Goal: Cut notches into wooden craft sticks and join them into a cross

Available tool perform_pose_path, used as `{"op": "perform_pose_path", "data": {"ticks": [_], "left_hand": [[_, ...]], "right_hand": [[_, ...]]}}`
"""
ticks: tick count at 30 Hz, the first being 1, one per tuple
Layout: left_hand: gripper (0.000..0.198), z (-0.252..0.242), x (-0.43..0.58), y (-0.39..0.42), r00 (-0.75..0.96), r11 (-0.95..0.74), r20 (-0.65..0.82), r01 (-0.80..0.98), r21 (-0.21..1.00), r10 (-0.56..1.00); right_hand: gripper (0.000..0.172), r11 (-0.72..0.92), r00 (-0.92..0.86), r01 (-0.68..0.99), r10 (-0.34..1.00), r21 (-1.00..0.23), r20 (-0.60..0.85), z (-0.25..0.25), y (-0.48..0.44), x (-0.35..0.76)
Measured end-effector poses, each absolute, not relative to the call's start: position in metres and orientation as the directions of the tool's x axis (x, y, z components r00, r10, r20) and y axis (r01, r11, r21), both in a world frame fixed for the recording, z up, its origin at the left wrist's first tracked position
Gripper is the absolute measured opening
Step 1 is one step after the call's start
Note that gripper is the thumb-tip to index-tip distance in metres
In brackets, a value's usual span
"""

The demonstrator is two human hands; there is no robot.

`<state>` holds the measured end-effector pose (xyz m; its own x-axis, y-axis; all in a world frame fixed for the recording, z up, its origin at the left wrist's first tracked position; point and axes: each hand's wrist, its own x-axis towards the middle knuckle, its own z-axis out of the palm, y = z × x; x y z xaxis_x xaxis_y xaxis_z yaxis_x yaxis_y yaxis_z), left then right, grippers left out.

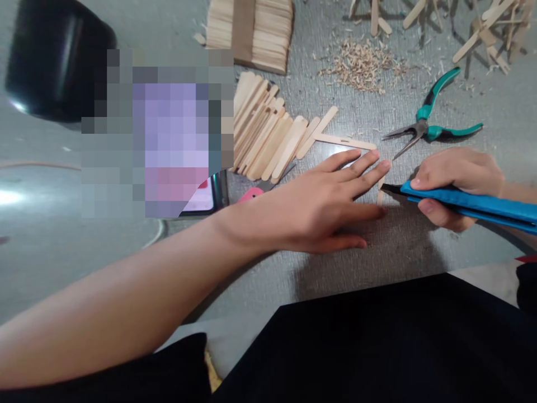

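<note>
The left hand [314, 204] partly hides the pale, flat wooden stick [380, 196]; its ends cannot be made out. The stick lies on the grey textured counter [403, 246], at the dark-tipped, long blue utility knife [482, 202], its rear cut off by the frame. The right hand's [461, 173] fingers grasp the knife; the left fingers are spread, released.

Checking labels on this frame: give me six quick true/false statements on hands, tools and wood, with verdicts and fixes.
1. The right hand holds a blue cutter. True.
2. The left hand is clenched in a fist. False: its fingers are spread.
3. The blue cutter's tip is at a wooden stick. True.
4. The pliers are closed. False: their jaws stand open.
5. The banded bundle lies nearer the person than the pliers. False: it lies farther away.
6. Wood shavings form a loose heap. True.
</note>
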<state>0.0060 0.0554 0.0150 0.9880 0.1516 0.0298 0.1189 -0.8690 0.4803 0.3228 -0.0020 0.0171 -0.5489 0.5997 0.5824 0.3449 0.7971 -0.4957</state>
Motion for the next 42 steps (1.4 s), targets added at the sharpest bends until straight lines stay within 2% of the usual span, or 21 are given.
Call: {"op": "perform_pose_path", "data": {"ticks": [6,12,18,22,29,32,34,37,42], "left_hand": [[0.044,0.018,0.008,0.059,0.987,-0.849,0.002,0.139,0.510,0.163],[0.036,0.015,0.007,0.059,0.986,-0.858,0.050,0.112,0.502,0.158],[0.036,0.015,0.009,0.059,0.990,-0.870,-0.006,0.126,0.477,0.140],[0.034,0.015,0.010,0.059,0.990,-0.873,-0.008,0.131,0.470,0.144],[0.031,0.007,0.007,0.062,0.988,-0.870,0.100,0.056,0.489,0.120],[0.028,0.005,0.006,0.064,0.983,-0.866,0.147,0.025,0.500,0.113],[0.027,0.005,0.006,0.065,0.981,-0.860,0.150,0.032,0.509,0.126],[0.027,0.005,0.006,0.064,0.978,-0.852,0.160,0.034,0.523,0.137],[0.027,0.005,0.007,0.064,0.977,-0.849,0.167,0.025,0.527,0.132]], "right_hand": [[0.028,0.770,-0.562,0.372,0.631,-0.518,0.535,0.019,-0.005,0.325],[0.019,0.797,-0.596,0.323,0.590,-0.510,0.545,0.014,-0.002,0.328],[0.014,0.776,-0.589,0.320,0.612,-0.543,0.528,0.014,-0.002,0.327],[0.012,0.789,-0.592,0.324,0.599,-0.522,0.539,0.016,-0.002,0.327],[0.006,0.820,-0.555,0.279,0.563,-0.500,0.612,0.013,0.004,0.323],[0.012,0.827,-0.547,0.247,0.549,-0.505,0.632,0.011,0.007,0.323],[0.016,0.827,-0.565,0.233,0.543,-0.512,0.621,0.009,0.008,0.324],[0.014,0.832,-0.592,0.227,0.530,-0.506,0.607,0.009,0.009,0.328],[0.018,0.864,-0.755,0.270,0.464,-0.425,0.463,0.014,0.013,0.336]]}}
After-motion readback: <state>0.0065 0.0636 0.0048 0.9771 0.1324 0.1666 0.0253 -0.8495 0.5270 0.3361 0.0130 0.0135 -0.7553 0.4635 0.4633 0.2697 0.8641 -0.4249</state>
